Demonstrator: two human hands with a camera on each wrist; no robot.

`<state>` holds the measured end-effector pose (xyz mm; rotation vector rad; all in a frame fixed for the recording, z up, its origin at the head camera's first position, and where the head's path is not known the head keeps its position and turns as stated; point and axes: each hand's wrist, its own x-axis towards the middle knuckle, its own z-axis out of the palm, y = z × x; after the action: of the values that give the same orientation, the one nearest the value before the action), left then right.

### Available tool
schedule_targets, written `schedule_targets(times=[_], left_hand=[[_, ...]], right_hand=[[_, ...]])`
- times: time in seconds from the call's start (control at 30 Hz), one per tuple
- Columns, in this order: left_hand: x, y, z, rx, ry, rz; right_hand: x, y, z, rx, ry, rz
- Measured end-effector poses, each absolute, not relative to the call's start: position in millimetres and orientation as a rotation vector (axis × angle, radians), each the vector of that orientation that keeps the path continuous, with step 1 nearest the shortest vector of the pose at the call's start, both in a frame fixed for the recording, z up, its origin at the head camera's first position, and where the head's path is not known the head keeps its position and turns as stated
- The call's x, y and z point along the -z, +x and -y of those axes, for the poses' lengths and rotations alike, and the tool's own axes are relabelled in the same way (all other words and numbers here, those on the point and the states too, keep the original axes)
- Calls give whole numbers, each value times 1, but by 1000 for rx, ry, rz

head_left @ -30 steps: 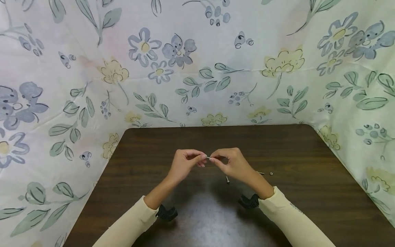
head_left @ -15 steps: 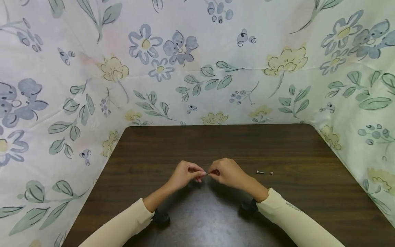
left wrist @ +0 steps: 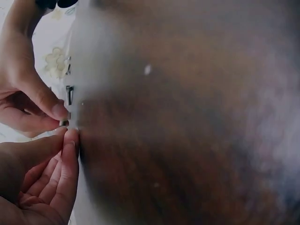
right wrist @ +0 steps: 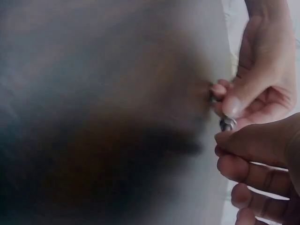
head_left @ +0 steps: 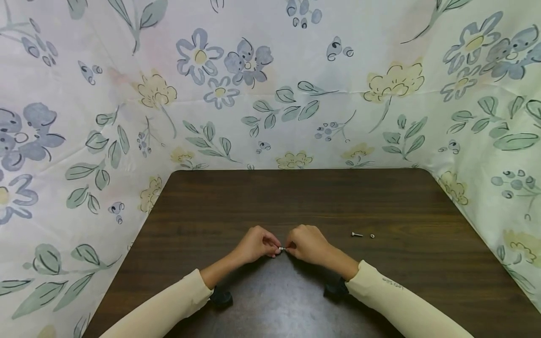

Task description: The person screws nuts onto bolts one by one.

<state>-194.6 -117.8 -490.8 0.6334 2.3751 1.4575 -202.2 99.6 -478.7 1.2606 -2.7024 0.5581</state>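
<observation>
Between my hands, low over the dark table (head_left: 291,206), is a small silver bolt (head_left: 283,249), its shaft lying roughly sideways. My left hand (head_left: 256,245) pinches one end between thumb and finger; a wider bright part, nut or head, shows by its fingertips. At the other end my right hand (head_left: 310,245) pinches with thumb and forefinger. In the right wrist view the metal of the bolt (right wrist: 228,124) shows between both thumbs, blurred. Another bolt (left wrist: 70,94) lies on the table in the left wrist view; in the head view it seems hidden by my right hand.
Right of my right hand a further bolt (head_left: 357,234) and a small nut (head_left: 372,236) lie on the table. Floral cloth (head_left: 270,117) hangs behind the table's far edge and along both sides. Black wrist mounts (head_left: 221,298) sit under both cuffs.
Both hands have come down and nearer with the bolt between them. The loose bolt seen beside my right hand a second ago is now out of sight in the head view.
</observation>
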Motion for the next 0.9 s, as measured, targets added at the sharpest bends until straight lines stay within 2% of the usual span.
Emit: schedule_targets(times=[0.9], left_hand=[[483,-194,115,-1352,632,-2429]], right_hand=[[482,-195,-99,-570,1174,2737]])
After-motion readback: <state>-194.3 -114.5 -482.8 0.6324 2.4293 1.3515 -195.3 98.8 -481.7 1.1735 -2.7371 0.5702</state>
